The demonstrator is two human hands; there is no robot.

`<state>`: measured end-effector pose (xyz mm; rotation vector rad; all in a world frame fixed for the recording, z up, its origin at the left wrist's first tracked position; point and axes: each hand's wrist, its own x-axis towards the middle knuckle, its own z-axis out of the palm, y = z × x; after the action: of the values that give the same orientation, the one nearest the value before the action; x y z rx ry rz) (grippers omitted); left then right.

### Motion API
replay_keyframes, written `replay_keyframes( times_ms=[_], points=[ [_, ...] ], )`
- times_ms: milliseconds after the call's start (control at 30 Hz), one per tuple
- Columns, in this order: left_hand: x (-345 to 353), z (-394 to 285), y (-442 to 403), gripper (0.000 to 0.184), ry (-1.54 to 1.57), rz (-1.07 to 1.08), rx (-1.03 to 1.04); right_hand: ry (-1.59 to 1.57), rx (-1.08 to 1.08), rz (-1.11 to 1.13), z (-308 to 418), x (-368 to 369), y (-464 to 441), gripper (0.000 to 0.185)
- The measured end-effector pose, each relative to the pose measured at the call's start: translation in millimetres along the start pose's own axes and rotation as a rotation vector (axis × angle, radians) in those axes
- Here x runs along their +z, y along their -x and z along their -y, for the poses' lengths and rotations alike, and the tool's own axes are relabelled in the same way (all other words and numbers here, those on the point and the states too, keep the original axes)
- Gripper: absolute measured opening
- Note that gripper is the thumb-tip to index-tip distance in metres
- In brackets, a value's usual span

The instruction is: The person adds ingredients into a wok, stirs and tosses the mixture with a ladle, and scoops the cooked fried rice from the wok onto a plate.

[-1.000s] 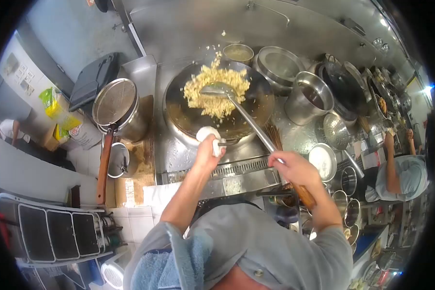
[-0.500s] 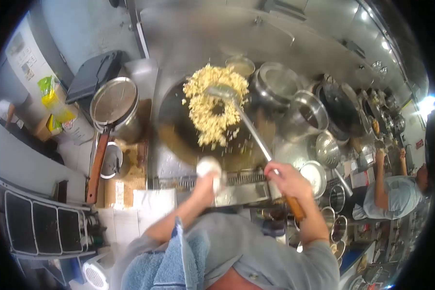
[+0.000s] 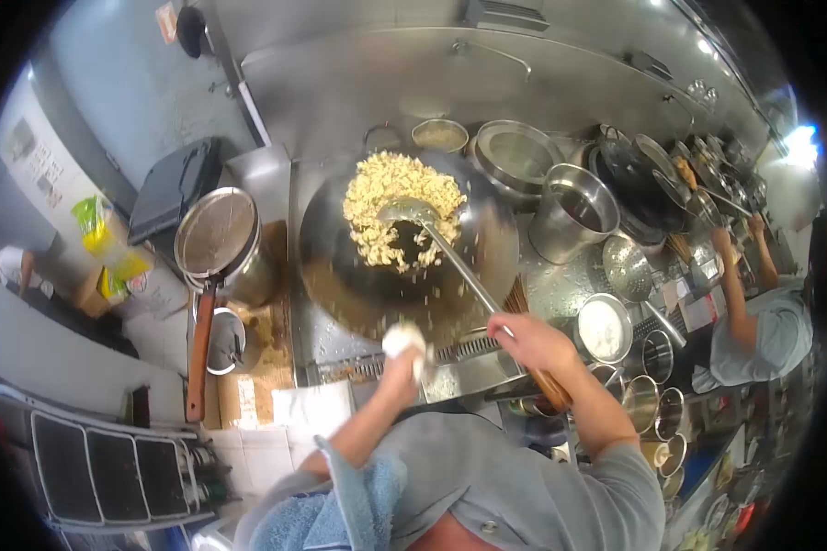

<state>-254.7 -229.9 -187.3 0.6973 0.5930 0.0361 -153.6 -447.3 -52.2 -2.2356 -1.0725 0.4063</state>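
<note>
Overhead in the head view, the right hand (image 3: 535, 343) is wrapped round the long-handled ladle (image 3: 461, 269), its bowl against pale yellow food pieces (image 3: 388, 176) in the wok (image 3: 358, 298). The left hand (image 3: 398, 375) clenches a white cloth (image 3: 402, 340) at the near rim, too blurred to tell whether a wok handle is inside.

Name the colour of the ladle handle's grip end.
The ladle handle's grip end is orange-brown; it shows best in the head view.
</note>
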Motion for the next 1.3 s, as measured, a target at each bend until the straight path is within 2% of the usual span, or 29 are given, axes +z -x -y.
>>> replay_keyframes(
  times_ms=[33,67,100,133,200,233,267,300,333,367,433,467,533,567,600,633,667,700,767,867,933,1033,1067,1100,1133,1167,1233,1267,1300],
  points=[
    [-0.7,-5.6,22.6,0.038,-0.049,0.065,-0.009,0.03,-0.123,-0.093,-2.1,4.8,1.4,0.014],
    [5.4,-9.1,23.9,0.041,-0.077,0.094,0.043,-0.044,0.096,0.062,21.9,-13.9,10.5,0.013],
    [3.4,-15.0,5.5,0.036,0.094,0.06,-0.065,-0.063,0.187,0.106,36.1,-26.0,16.6,0.013],
    [-13.6,-19.5,-47.5,0.036,-0.03,0.188,0.024,-0.095,0.285,0.162,46.4,-33.9,22.5,0.013],
    [-21.9,-33.3,-52.7,0.03,-0.109,0.216,0.044,-0.131,0.435,0.29,64.7,-41.4,44.0,0.013],
    [-18.2,-35.6,-32.4,0.024,-0.059,0.13,-0.01,-0.12,0.483,0.35,72.0,-51.9,55.3,0.013],
    [8.5,-56.4,-3.8,0.018,-0.009,0.063,-0.045,-0.095,0.52,0.389,75.8,-66.2,60.3,0.013],
    [27.3,-74.0,12.4,0.015,0.038,-0.007,-0.08,-0.099,0.455,0.456,76.3,-74.7,66.1,0.014],
    [35.7,-81.1,18.6,0.015,0.005,0.073,-0.071,-0.056,0.455,0.46,76.7,-76.0,57.5,0.014],
    [39.3,-85.4,9.7,0.017,0.036,0.066,-0.075,-0.034,0.469,0.486,77.0,-67.9,51.7,0.014],
    [32.3,-78.6,-29.7,0.022,0.105,0.034,-0.104,-0.065,0.352,0.328,41.2,-30.2,22.3,0.015],
    [-4.8,-49.0,-68.3,0.033,0.139,0.239,-0.055,-0.105,0.32,0.262,35.0,-11.2,16.6,0.017],
    [-18.2,-24.2,-21.6,0.036,0.03,0.11,-0.085,-0.158,0.248,0.111,32.0,3.7,4.9,0.024],
    [-24.4,-17.4,7.8,0.037,-0.029,0.044,-0.098,-0.321,0.301,0.039,43.5,1.9,19.0,0.03],
    [-29.3,-20.2,34.0,0.038,-0.029,0.1,-0.083,-0.492,0.346,-0.036,64.2,5.2,45.1,0.037],
    [-21.5,-36.7,55.8,0.036,-0.029,0.244,-0.093,-0.662,0.383,-0.104,76.6,13.7,63.1,0.045],
    [-35.4,-39.9,40.0,0.031,0.068,0.194,-0.138,-0.783,0.325,-0.211,80.4,31.0,74.7,0.061],
    [-47.6,-46.2,23.3,0.027,0.159,0.136,-0.199,-0.76,0.324,-0.26,83.9,47.5,81.0,0.065],
    [-22.8,-78.5,11.6,0.011,0.087,0.205,-0.113,-0.772,0.425,-0.369,87.6,75.2,82.9,0.064],
    [-13.6,-85.0,18.1,0.014,0.094,0.269,-0.129,-0.923,0.422,-0.482,120.3,72.3,80.0,0.063],
    [-12.2,-94.6,28.0,0.02,0.044,0.263,-0.111,-0.884,0.44,-0.525,123.6,72.5,78.9,0.063],
    [-18.1,-83.9,34.8,0.029,-0.195,0.196,0.082,-0.795,0.493,-0.549,118.3,75.6,74.2,0.065],
    [-23.6,-76.3,33.9,0.038,-0.363,0.132,0.164,-0.786,0.518,-0.539,114.7,76.8,68.3,0.066],
    [-49.2,-54.3,4.8,0.042,-0.465,0.208,0.311,-0.776,0.541,-0.529,110.8,76.4,61.8,0.067],
    [-55.3,-46.5,-5.7,0.042,-0.454,0.18,0.335,-0.955,0.592,-0.553,113.7,80.7,50.3,0.056],
    [-58.4,-42.0,-8.2,0.043,-0.445,0.15,0.354,-1.286,0.544,-0.478,118.0,82.0,46.9,0.05],
    [-41.2,-71.6,3.9,0.044,-0.415,0.103,0.21,-1.922,0.392,-0.278,124.2,74.7,40.0,0.039],
    [-41.7,-80.4,-3.1,0.041,-0.378,0.116,0.204,-2.079,0.353,-0.222,130.4,73.2,34.0,0.015],
    [-33.6,-99.7,5.2,0.032,-0.419,0.1,0.064,-2.238,0.391,-0.196,129.2,76.6,29.3,0.012]
  ],
)
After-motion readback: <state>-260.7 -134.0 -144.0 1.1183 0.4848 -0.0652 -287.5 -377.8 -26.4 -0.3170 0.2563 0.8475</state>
